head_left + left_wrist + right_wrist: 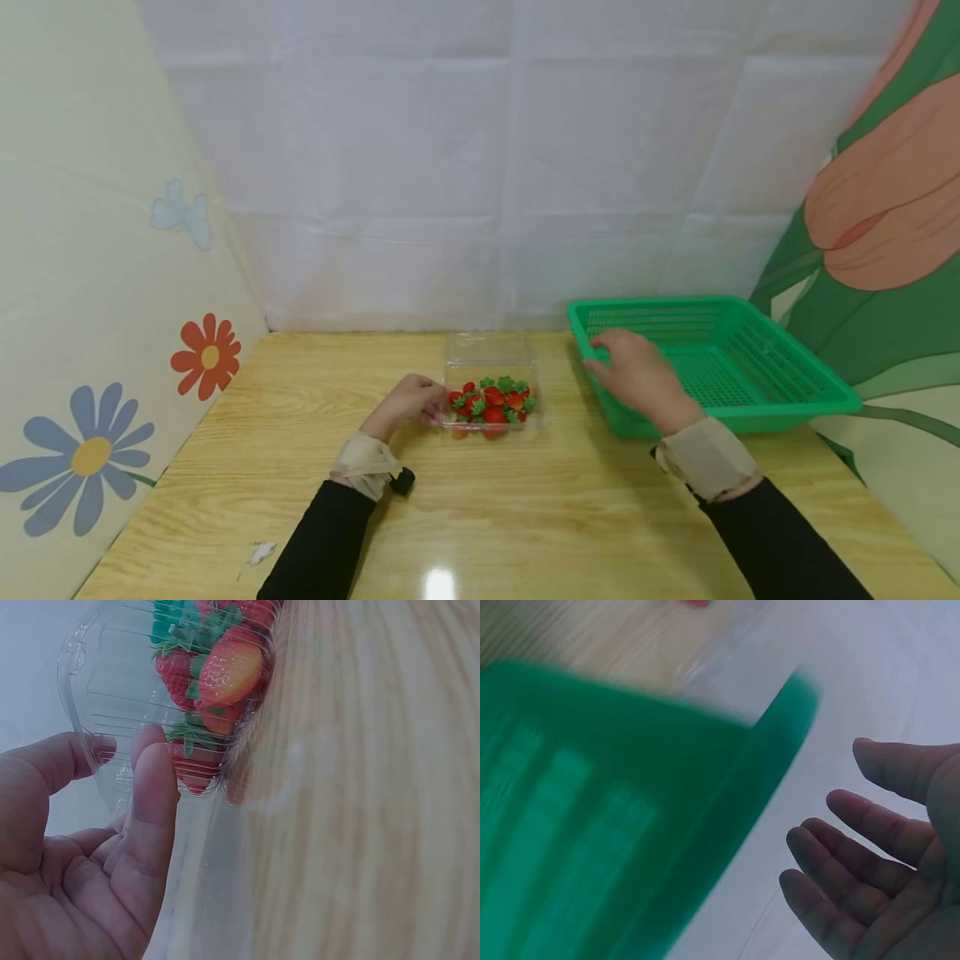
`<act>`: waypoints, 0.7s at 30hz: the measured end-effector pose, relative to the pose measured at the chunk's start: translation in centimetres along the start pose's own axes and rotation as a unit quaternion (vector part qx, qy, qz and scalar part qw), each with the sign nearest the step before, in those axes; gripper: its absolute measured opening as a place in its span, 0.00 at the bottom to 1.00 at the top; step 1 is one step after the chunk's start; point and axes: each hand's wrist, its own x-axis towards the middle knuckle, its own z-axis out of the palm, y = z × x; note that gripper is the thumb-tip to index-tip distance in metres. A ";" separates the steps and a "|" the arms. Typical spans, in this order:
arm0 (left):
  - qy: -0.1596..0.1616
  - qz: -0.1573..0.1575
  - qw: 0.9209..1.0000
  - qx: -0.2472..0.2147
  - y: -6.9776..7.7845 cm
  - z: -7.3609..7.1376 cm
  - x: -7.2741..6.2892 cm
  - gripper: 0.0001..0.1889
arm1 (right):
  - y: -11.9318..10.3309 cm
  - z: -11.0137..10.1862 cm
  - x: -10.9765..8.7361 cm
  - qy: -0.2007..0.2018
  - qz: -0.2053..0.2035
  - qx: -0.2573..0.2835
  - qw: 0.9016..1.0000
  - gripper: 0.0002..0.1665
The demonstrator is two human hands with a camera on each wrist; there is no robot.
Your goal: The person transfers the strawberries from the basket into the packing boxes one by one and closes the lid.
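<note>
A clear plastic clamshell box stands on the table with its lid raised at the back. Red strawberries with green leaves fill its bottom. My left hand pinches the box's left side wall between thumb and fingers, as the left wrist view shows. Over the left rim of a green plastic basket hovers my right hand. Its fingers are spread and relaxed, holding nothing. Inside, the visible part of the basket shows no fruit.
The wooden table meets a white cloth backdrop behind the box. Painted panels with flowers flank both sides. A small white scrap lies at the front left.
</note>
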 end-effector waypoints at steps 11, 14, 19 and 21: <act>0.001 -0.007 1.000 -0.008 -0.1 0.1 -0.1 0.13 | 9.7 -2.9 -2.2 -0.014 0.066 -0.030 0.997 0.27; 0.002 -0.006 1.000 -0.010 -0.1 0.0 -0.1 0.13 | 12.1 -3.4 -2.5 -0.033 0.082 -0.028 0.996 0.29; 0.000 -0.004 1.000 -0.009 -0.1 0.1 0.0 0.14 | 16.1 -3.7 -2.9 -0.068 0.097 -0.029 0.993 0.32; -0.001 -0.004 1.000 -0.007 -0.1 0.1 0.1 0.14 | 17.4 -3.7 -3.0 -0.079 0.098 -0.031 0.992 0.32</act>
